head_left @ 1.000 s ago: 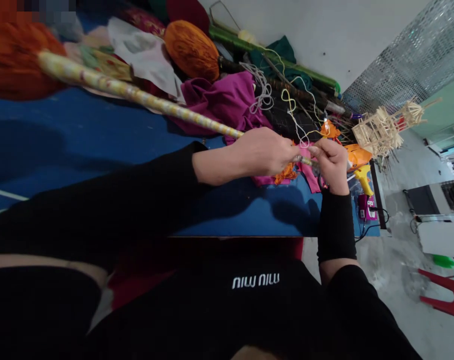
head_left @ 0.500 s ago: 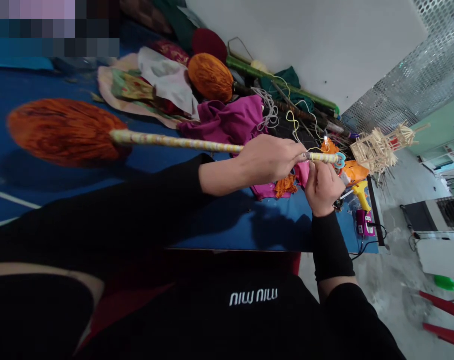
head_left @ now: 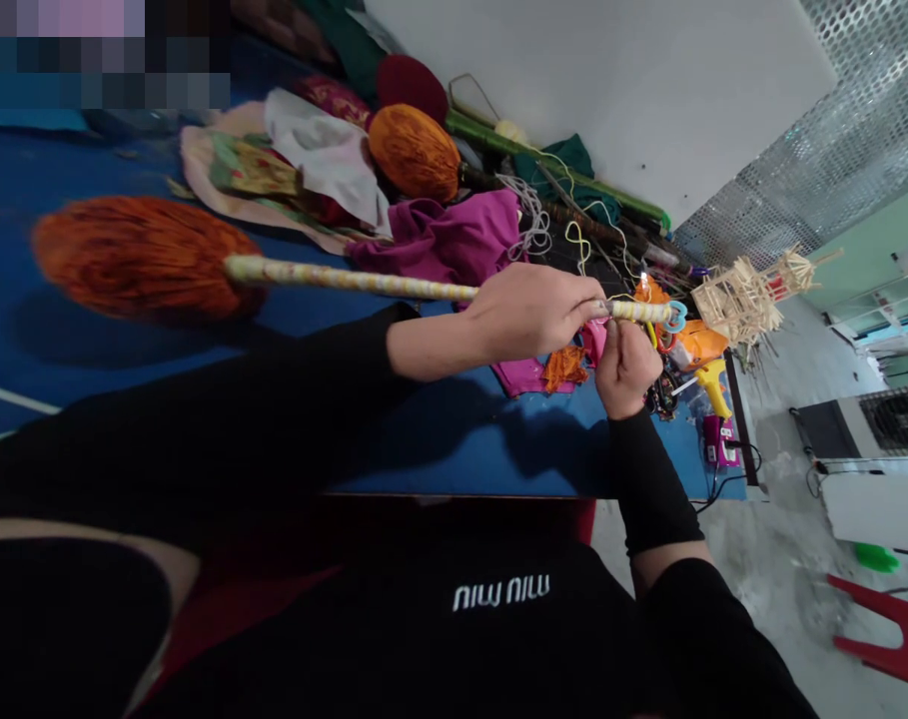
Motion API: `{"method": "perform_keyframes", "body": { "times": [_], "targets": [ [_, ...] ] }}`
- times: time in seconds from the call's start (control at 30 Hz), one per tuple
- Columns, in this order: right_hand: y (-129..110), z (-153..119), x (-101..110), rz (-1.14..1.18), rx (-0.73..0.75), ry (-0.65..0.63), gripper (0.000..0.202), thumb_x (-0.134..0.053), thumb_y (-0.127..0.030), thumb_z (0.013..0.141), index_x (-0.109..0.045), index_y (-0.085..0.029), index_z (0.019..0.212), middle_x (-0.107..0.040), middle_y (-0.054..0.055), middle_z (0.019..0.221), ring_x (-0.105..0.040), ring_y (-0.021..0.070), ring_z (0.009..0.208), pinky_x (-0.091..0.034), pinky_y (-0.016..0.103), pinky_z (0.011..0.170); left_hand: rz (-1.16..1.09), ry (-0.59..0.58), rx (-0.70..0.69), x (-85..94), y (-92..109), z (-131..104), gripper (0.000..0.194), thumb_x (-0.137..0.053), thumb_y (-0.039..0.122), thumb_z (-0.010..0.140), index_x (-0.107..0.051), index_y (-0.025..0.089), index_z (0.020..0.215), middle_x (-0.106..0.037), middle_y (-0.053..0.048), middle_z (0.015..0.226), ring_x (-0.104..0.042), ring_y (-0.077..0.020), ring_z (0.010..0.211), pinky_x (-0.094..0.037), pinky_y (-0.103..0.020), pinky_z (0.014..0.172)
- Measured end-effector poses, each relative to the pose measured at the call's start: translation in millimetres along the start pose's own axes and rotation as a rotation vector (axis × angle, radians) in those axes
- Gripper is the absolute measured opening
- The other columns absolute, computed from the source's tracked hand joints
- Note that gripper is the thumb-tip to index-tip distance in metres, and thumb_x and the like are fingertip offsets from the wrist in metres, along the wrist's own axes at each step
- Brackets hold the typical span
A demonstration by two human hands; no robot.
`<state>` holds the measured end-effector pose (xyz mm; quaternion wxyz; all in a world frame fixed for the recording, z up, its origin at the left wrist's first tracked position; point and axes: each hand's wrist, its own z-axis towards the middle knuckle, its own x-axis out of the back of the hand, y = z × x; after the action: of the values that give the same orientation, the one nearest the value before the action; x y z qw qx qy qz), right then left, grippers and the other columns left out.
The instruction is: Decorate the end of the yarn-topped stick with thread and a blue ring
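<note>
A long stick (head_left: 326, 277), wound with yellow and white strips, lies across the view above the table. Its left end carries a bulging bundle of gathered orange cloth (head_left: 143, 258). My left hand (head_left: 532, 315) is closed round the stick near its right part, thumb and forefinger pressed together. Right beside those fingertips, my right hand (head_left: 627, 367) is closed in a pinch just below the stick; whatever it pinches is hidden. A light-blue ring (head_left: 676, 317) shows at the stick's right end. Thin yellow yarn (head_left: 577, 240) loops behind the hands.
The blue table (head_left: 416, 449) bears purple cloth (head_left: 454, 240), a second orange bundle (head_left: 415, 152), grey cord (head_left: 526, 218) and orange scraps (head_left: 565, 369). To the right are a yellow glue gun (head_left: 714, 387), a purple box (head_left: 721, 442) with a cable, and a wooden-stick model (head_left: 738, 300).
My right hand has shifted left, closer to my left hand's fingertips, baring more of the stick's right end. My left hand keeps its hold. The whole view has shifted slightly.
</note>
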<state>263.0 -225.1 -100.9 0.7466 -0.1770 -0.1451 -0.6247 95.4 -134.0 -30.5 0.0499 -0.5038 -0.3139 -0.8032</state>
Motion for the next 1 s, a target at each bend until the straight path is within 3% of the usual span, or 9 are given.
{"method": "perform_keyframes", "body": {
  "times": [0.1, 0.3, 0.5, 0.6, 0.7, 0.9, 1.0],
  "targets": [
    [1.2, -4.4, -6.0, 0.227, -0.228, -0.02, 0.042, -0.049, -0.045, 0.106, -0.059, -0.021, 0.073, -0.057, -0.001, 0.064, -0.053, 0.0107, 0.061, -0.045, 0.027, 0.063, -0.07, -0.033, 0.017, 5.4, 0.2, 1.4, 0.042, -0.041, 0.039, 0.101, -0.067, 0.018, 0.128, -0.076, -0.005, 0.089, -0.066, -0.0204, 0.075, -0.037, -0.029, 0.064],
    [1.0, 0.0, -10.3, 0.831, -0.704, -0.245, 0.053, -0.06, -0.072, 0.09, -0.059, -0.022, 0.072, -0.044, -0.006, 0.057, -0.036, 0.0082, 0.051, -0.032, 0.026, 0.052, -0.183, -0.046, -0.108, 13.1, -8.6, 5.1, 0.033, -0.05, 0.035, 0.095, -0.073, 0.015, 0.109, -0.074, -0.005, 0.082, -0.06, -0.0158, 0.068, -0.036, -0.027, 0.063],
    [7.6, 8.4, -18.0, 1.187, -1.018, -0.306, 0.054, -0.084, -0.067, 0.067, -0.054, -0.021, 0.064, -0.034, -0.011, 0.048, -0.024, 0.0033, 0.044, -0.021, 0.022, 0.046, -0.186, -0.077, -0.136, 17.2, -12.1, 5.1, 0.034, -0.048, 0.036, 0.096, -0.076, 0.016, 0.099, -0.071, -0.003, 0.075, -0.055, -0.0134, 0.064, -0.031, -0.026, 0.061],
    [10.7, 11.4, -18.2, 1.257, -1.112, -0.364, 0.05, -0.088, -0.055, 0.064, -0.051, -0.022, 0.068, -0.035, -0.012, 0.052, -0.02, 0.0024, 0.044, -0.019, 0.021, 0.043, -0.159, -0.128, -0.145, 12.4, -9.2, 4.5, 0.034, -0.047, 0.035, 0.096, -0.077, 0.019, 0.1, -0.075, -0.003, 0.085, -0.06, -0.0149, 0.073, -0.032, -0.026, 0.063],
    [14.2, 15.3, -15.3, 1.249, -1.169, -0.431, 0.05, -0.085, -0.052, 0.069, -0.044, -0.024, 0.067, -0.03, -0.012, 0.052, -0.02, 0.0037, 0.044, -0.02, 0.021, 0.042, -0.13, -0.167, -0.16, 2.0, -6.1, 4.4, 0.035, -0.046, 0.035, 0.095, -0.078, 0.022, 0.105, -0.077, -0.002, 0.093, -0.064, -0.0163, 0.079, -0.032, -0.026, 0.064],
    [27.0, 22.4, -1.5, 1.216, -1.103, -0.612, 0.051, -0.089, -0.057, 0.063, -0.054, -0.021, 0.063, -0.048, -0.006, 0.056, -0.039, 0.0063, 0.05, -0.033, 0.022, 0.049, -0.099, -0.307, -0.24, -21.3, -5.1, 4.1, 0.034, -0.045, 0.033, 0.099, -0.076, 0.02, 0.097, -0.078, -0.004, 0.089, -0.064, -0.016, 0.074, -0.033, -0.027, 0.062],
    [33.2, 25.6, 6.0, 1.146, -1.08, -0.742, 0.052, -0.089, -0.06, 0.063, -0.056, -0.02, 0.063, -0.049, -0.006, 0.055, -0.038, 0.0063, 0.05, -0.03, 0.022, 0.049, -0.097, -0.357, -0.229, -27.8, -4.6, 3.3, 0.033, -0.045, 0.033, 0.1, -0.075, 0.02, 0.093, -0.077, -0.004, 0.088, -0.065, -0.0165, 0.075, -0.034, -0.026, 0.063]
  ]
}}
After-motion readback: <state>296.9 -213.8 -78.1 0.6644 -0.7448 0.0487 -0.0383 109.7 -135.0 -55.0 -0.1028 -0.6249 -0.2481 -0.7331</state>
